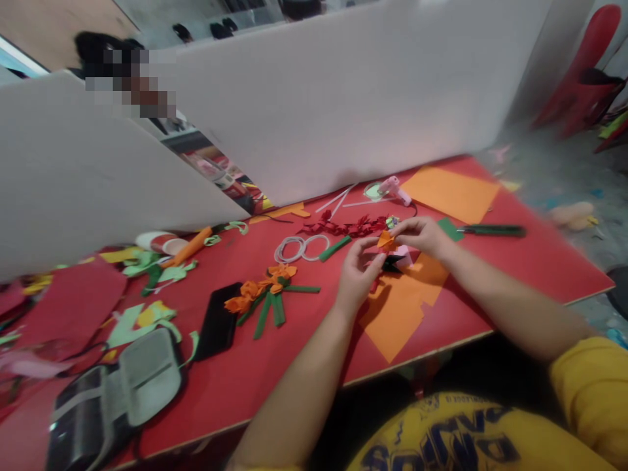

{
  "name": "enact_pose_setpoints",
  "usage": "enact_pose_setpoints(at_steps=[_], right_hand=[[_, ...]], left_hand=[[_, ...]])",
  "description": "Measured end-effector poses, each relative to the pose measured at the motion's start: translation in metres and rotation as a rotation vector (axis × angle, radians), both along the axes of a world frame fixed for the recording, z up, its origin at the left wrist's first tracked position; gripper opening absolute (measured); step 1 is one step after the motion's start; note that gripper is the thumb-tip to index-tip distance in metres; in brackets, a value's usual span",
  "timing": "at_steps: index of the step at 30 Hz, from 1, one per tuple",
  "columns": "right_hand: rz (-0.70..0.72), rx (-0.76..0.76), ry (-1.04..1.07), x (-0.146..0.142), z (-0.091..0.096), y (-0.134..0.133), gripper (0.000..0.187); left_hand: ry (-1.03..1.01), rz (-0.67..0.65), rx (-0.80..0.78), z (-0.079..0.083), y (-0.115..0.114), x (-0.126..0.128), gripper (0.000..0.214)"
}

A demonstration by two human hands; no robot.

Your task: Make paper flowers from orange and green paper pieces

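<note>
An orange folded paper flower (386,241) is held up over the table between my two hands. My left hand (357,269) has thumb and fingers curled in at its left and lower side. From the upper right, my right hand (426,237) pinches the flower's edge with its fingertips. Beneath them lie orange paper sheets (392,320) with cut edges, and a small black object (392,263) I cannot make out beside a pink piece. Just behind the hands is a row of red paper flowers (338,226).
Orange flowers (265,288) with green stems lie left, by a black phone (218,320). A pink glue gun (396,190), a cutter knife (493,230), wire coils (290,250) and an open case (150,376) are on the red table. White partitions (343,98) stand behind.
</note>
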State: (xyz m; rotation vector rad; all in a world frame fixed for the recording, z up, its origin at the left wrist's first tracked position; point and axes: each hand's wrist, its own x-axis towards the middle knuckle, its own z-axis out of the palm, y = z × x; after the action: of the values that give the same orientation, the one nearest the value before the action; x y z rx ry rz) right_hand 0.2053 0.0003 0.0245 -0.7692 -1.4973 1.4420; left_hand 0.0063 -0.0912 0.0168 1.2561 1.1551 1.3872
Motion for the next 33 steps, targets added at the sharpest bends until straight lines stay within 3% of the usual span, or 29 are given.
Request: enact_pose_setpoints(at_steps=[7, 13, 18, 23, 28, 33], right_hand=[[0.056, -0.112, 0.023, -0.008, -0.006, -0.007, 0.033], [0.049, -0.015, 0.011, -0.011, -0.007, -0.011, 0.025], [0.009, 0.065, 0.0, -0.012, -0.007, -0.014, 0.02], [-0.041, 0.051, 0.014, -0.011, -0.007, -0.011, 0.02], [-0.019, -0.002, 0.059, -0.012, -0.008, -0.009, 0.024], [0.051, 0.0, 0.04, -0.013, -0.006, -0.012, 0.026]], left_hand=[[0.083, 0.087, 0.148, -0.007, 0.0, 0.004, 0.036], [0.048, 0.117, 0.164, -0.015, 0.006, -0.002, 0.042], [0.101, 0.119, 0.189, -0.014, 0.01, -0.006, 0.023], [0.211, 0.118, 0.249, -0.008, 0.012, -0.014, 0.015], [0.126, 0.079, 0.243, -0.007, 0.009, -0.014, 0.031], [0.001, 0.065, 0.126, -0.013, 0.011, -0.007, 0.044]])
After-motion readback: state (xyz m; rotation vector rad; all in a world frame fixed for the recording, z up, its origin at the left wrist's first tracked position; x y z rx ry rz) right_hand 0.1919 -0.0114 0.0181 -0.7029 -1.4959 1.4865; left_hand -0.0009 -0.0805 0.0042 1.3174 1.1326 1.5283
